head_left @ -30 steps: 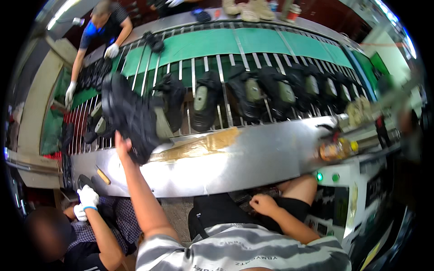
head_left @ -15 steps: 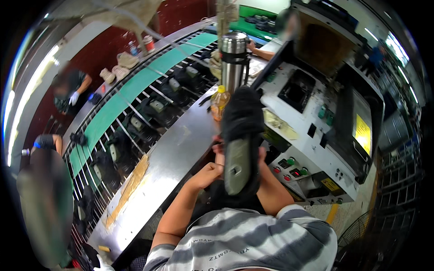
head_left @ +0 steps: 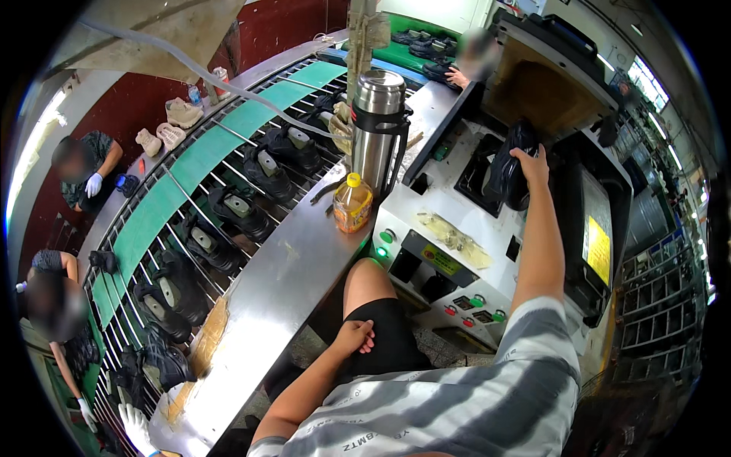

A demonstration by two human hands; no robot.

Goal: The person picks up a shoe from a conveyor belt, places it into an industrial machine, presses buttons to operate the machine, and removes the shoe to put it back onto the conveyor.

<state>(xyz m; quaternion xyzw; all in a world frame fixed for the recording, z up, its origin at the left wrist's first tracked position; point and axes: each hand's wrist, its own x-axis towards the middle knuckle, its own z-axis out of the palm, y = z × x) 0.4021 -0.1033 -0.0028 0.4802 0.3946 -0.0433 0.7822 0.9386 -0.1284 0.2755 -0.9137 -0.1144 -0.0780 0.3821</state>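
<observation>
Half a second ago the black shoe (head_left: 516, 171) is up in front of our chest; now it's over at the white machine (head_left: 415, 202), above the dark recess (head_left: 480, 171) in its top. Can't tell if it touches the recess. For the work in hand, we read this as the carry from rollers to machine being done. Our right hand (head_left: 533, 163) is closed round the shoe; our left hand (head_left: 355, 337) is back at our lap, fingers half curled, part open, nothing in it. Machine lid (head_left: 562, 72) stands raised.

Surface: the metal bench (head_left: 278, 286) runs beside the roller line (head_left: 171, 186), brown tape (head_left: 209, 335) on its edge. Juice bottle (head_left: 352, 206) and steel flask (head_left: 379, 133) stand close together at the machine end. Rollers carry more black shoes (head_left: 266, 174), olive blocks in them.

Room: dark red wall (head_left: 293, 30) behind, metal racks (head_left: 656, 301) to our right, co-workers across the line, faces blurred.
</observation>
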